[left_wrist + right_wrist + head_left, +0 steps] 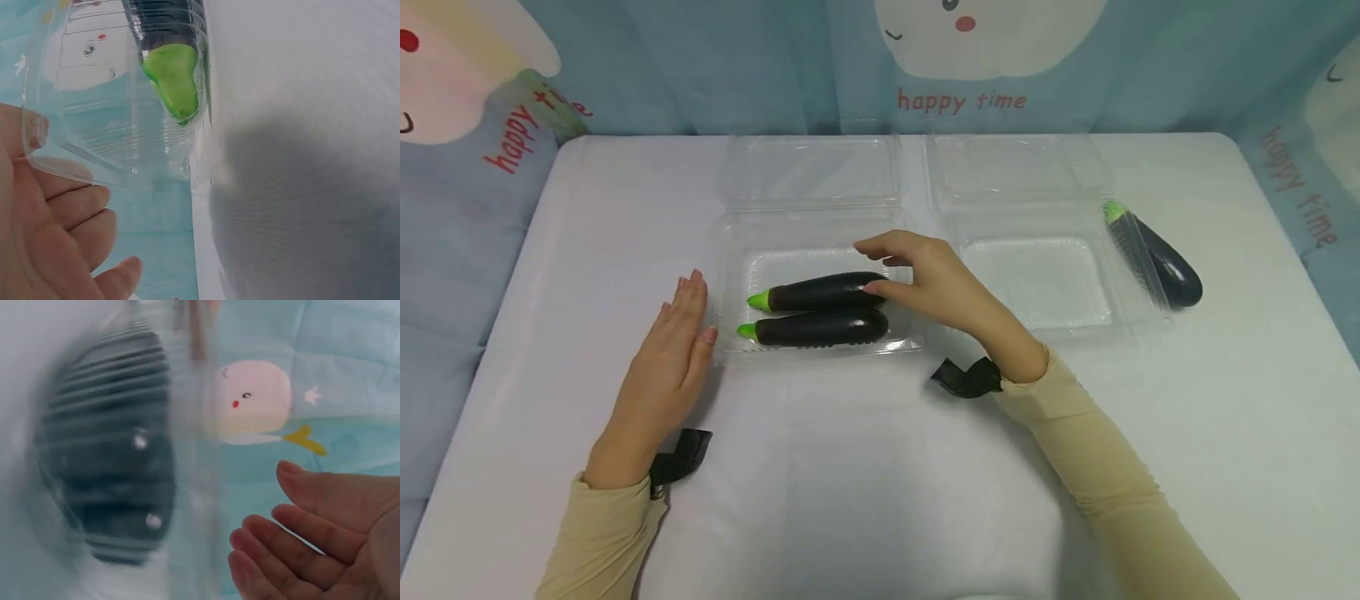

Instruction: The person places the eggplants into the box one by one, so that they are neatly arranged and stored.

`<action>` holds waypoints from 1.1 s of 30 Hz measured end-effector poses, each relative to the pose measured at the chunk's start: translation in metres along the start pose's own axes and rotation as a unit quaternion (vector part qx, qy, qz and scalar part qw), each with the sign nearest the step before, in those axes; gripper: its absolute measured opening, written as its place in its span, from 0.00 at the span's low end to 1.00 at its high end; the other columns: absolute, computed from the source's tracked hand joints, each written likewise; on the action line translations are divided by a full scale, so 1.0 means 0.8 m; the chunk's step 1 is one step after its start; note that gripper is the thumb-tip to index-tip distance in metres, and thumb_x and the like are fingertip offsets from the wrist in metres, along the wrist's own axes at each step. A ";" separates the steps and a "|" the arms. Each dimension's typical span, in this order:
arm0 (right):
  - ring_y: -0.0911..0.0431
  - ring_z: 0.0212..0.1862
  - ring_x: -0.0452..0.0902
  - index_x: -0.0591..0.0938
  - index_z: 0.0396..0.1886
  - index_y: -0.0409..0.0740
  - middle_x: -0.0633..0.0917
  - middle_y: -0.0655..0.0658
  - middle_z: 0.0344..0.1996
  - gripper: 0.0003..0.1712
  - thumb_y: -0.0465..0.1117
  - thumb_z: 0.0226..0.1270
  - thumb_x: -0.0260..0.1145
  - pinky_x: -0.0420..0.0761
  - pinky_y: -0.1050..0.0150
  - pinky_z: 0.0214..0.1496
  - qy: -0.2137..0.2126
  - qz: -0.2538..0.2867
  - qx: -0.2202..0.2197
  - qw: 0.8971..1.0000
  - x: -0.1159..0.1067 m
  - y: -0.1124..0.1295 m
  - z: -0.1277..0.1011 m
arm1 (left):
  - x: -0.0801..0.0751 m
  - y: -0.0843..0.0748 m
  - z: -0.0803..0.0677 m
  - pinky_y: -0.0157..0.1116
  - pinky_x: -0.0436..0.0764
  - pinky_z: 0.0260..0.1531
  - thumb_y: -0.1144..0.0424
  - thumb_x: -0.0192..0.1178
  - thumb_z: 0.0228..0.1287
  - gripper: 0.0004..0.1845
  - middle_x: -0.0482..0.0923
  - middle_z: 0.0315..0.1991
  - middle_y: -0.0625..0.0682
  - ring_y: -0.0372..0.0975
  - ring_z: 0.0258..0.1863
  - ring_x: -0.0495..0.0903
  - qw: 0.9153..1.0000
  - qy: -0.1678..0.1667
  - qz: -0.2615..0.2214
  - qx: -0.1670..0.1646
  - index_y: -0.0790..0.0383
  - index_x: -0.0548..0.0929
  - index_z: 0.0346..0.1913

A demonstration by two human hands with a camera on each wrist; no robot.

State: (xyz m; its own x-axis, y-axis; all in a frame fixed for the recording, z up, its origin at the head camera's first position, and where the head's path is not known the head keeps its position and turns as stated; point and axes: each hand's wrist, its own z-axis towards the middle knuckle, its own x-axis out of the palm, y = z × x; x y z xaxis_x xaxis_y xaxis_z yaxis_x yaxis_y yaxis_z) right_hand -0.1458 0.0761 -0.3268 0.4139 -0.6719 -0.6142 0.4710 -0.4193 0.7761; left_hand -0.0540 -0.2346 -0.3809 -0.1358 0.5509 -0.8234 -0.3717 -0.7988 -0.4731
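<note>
Two dark eggplants with green stems, the rear one (823,292) and the front one (820,328), lie side by side in the left clear plastic box (790,262). My left hand (662,375) is beside this box's left side, fingers straight, holding nothing. In the left wrist view a green stem (175,78) shows through the clear wall. My right hand (936,283) hovers at the box's right end, partly covering the rear eggplant's round end. Its fingers are loosely bent and hold nothing; the right wrist view shows them apart from the box.
A second clear box (1033,283) stands to the right with its lid (1015,162) folded back. Against its right side lies a third eggplant (1176,271). The left box's lid (816,167) lies open behind it. A blue printed curtain (760,67) borders the white table (820,467).
</note>
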 end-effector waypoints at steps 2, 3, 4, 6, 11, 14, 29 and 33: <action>0.51 0.53 0.77 0.76 0.56 0.32 0.80 0.40 0.53 0.25 0.32 0.58 0.69 0.75 0.65 0.56 -0.009 0.007 0.000 1.000 -0.009 0.002 -0.002 | -0.002 -0.002 0.000 0.45 0.52 0.69 0.61 0.48 0.73 0.30 0.53 0.71 0.63 0.49 0.71 0.51 1.000 -0.004 -0.011 -0.017 0.69 0.53 0.72; 0.51 0.52 0.77 0.77 0.56 0.32 0.80 0.40 0.53 0.24 0.32 0.58 0.69 0.76 0.65 0.56 -0.013 0.007 0.000 1.000 -0.014 0.003 -0.004 | -0.003 -0.003 0.000 0.45 0.53 0.69 0.62 0.50 0.72 0.31 0.53 0.71 0.62 0.49 0.71 0.52 0.999 -0.010 -0.018 -0.027 0.67 0.54 0.72; 0.51 0.52 0.78 0.77 0.55 0.32 0.80 0.40 0.53 0.24 0.32 0.59 0.69 0.76 0.64 0.56 -0.015 0.007 0.003 1.000 -0.019 0.005 -0.005 | -0.005 -0.004 0.000 0.44 0.54 0.69 0.64 0.52 0.70 0.31 0.54 0.71 0.62 0.49 0.70 0.54 0.999 -0.017 -0.029 -0.037 0.65 0.54 0.72; 0.51 0.50 0.78 0.77 0.55 0.32 0.81 0.39 0.51 0.23 0.32 0.59 0.69 0.76 0.63 0.55 -0.022 0.002 0.005 1.000 -0.029 0.007 -0.008 | -0.008 -0.005 -0.001 0.42 0.57 0.68 0.67 0.55 0.68 0.31 0.58 0.69 0.60 0.50 0.69 0.58 0.997 -0.042 -0.049 -0.050 0.63 0.58 0.72; 0.52 0.50 0.78 0.79 0.53 0.33 0.82 0.40 0.51 0.21 0.32 0.59 0.69 0.77 0.65 0.54 -0.050 0.002 0.011 0.999 -0.050 0.013 -0.019 | -0.012 -0.004 -0.002 0.28 0.60 0.64 0.71 0.57 0.64 0.28 0.67 0.65 0.60 0.54 0.63 0.66 0.991 -0.096 -0.077 -0.055 0.63 0.67 0.68; 0.53 0.51 0.78 0.78 0.53 0.32 0.81 0.41 0.51 0.22 0.31 0.58 0.69 0.77 0.65 0.54 -0.059 0.014 0.013 0.998 -0.054 0.014 -0.024 | -0.013 -0.003 -0.003 0.25 0.60 0.62 0.71 0.58 0.64 0.28 0.68 0.64 0.61 0.55 0.62 0.67 0.990 -0.101 -0.080 -0.063 0.62 0.68 0.67; 0.53 0.46 0.80 0.80 0.50 0.32 0.83 0.40 0.48 0.18 0.29 0.59 0.67 0.77 0.66 0.52 -0.088 -0.005 0.020 0.996 -0.090 0.026 -0.047 | -0.045 0.004 0.002 0.17 0.70 0.50 0.73 0.55 0.67 0.19 0.78 0.55 0.47 0.22 0.52 0.74 0.977 -0.075 -0.170 -0.106 0.68 0.75 0.60; 0.53 0.45 0.80 0.80 0.51 0.32 0.83 0.40 0.47 0.18 0.29 0.60 0.66 0.78 0.68 0.51 -0.091 -0.031 0.024 0.995 -0.108 0.026 -0.050 | -0.061 0.012 0.016 0.19 0.73 0.47 0.71 0.53 0.69 0.17 0.80 0.51 0.42 0.28 0.50 0.77 0.956 -0.039 -0.262 -0.127 0.69 0.75 0.59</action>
State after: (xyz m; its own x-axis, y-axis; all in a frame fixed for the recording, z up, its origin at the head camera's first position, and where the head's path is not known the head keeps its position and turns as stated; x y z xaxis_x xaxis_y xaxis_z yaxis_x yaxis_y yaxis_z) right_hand -0.1407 0.1499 -0.2629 0.2346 -0.7415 -0.6286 0.4525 -0.4890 0.7457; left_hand -0.0630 -0.2660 -0.3411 -0.0630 0.9002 -0.4308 -0.1727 -0.4350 -0.8837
